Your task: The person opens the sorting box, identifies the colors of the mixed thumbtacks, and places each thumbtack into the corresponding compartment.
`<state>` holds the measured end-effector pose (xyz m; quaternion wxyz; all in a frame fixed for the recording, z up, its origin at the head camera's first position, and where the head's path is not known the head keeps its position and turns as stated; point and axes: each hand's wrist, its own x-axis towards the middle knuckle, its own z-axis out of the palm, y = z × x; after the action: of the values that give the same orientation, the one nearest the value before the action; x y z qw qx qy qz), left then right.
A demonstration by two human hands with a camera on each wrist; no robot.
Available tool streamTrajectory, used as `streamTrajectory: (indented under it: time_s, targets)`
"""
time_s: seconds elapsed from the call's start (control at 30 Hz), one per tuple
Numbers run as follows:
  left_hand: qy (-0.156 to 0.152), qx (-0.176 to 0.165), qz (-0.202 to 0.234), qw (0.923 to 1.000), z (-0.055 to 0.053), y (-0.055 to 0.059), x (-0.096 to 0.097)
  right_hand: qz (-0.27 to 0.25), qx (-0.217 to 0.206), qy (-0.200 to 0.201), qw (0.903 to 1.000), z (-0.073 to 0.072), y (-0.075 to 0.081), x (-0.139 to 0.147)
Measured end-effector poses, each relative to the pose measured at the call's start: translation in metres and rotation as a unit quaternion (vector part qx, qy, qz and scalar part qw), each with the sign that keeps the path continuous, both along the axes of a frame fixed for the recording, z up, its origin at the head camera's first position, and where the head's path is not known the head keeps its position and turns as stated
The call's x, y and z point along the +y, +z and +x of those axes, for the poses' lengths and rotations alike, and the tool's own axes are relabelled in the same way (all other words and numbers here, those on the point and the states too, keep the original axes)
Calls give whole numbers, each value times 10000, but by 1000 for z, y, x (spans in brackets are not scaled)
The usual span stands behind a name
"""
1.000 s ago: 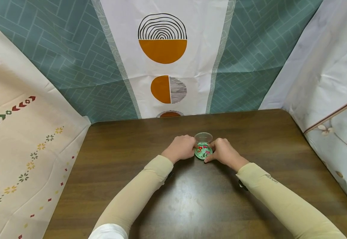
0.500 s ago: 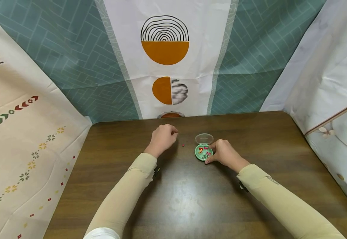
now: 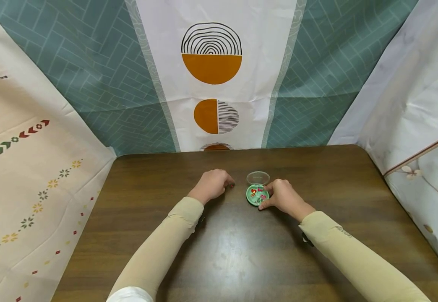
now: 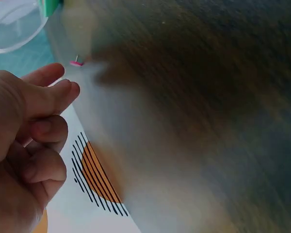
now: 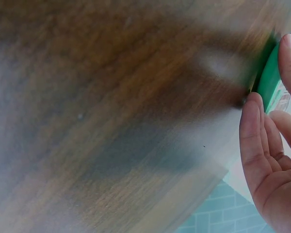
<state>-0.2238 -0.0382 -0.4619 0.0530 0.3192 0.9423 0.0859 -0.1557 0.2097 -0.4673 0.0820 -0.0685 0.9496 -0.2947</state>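
A small round green case stands on the table with its clear lid raised at the back. Inside lie several tiny red and pink pieces. My right hand grips the case by its right side, thumb at the near rim; the right wrist view shows the green edge between thumb and fingers. To the left of the case, a tiny pink-headed stud rests on the table, its thin post pointing up. My left hand reaches beside this stud, index finger and thumb extended towards it and the other fingers curled, holding nothing.
The brown wooden table extends around both hands. Behind it hangs a patterned cloth, right at the far edge. More cloths hang on the left and right sides.
My left hand has left the case and moved left, and the stud has appeared on the table. It then came back slightly towards the stud. My right hand stays on the case.
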Motion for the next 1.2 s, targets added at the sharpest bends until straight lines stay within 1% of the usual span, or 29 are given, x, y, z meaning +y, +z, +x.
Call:
streamTrajectory:
  time_s: [0.13, 0.27, 0.67, 0.8, 0.97, 1.1, 1.2]
  targets:
    - [-140, 134, -237, 9995, 0, -2, 3, 12, 20, 16, 10000, 0, -1, 0]
    - [-217, 181, -248, 9993, 1, -3, 4, 10, 31, 26, 10000, 0, -1, 0]
    - [-114, 330, -295, 9990, -1, -9, 4, -8, 54, 29, 10000, 0, -1, 0]
    - [46, 314, -263, 9991, 0, -10, 2, -23, 42, 37, 10000, 0, 0, 1]
    - [426, 249, -231, 9985, 3, -9, -1, -48, 111, 77, 9999, 0, 0, 1]
    - [630, 52, -211, 9978, 6, -8, -3, -38, 144, 82, 9999, 1, 0, 1]
    - [732, -267, -61, 9969, 9, -8, -5, -10, 138, 77, 9999, 1, -1, 1]
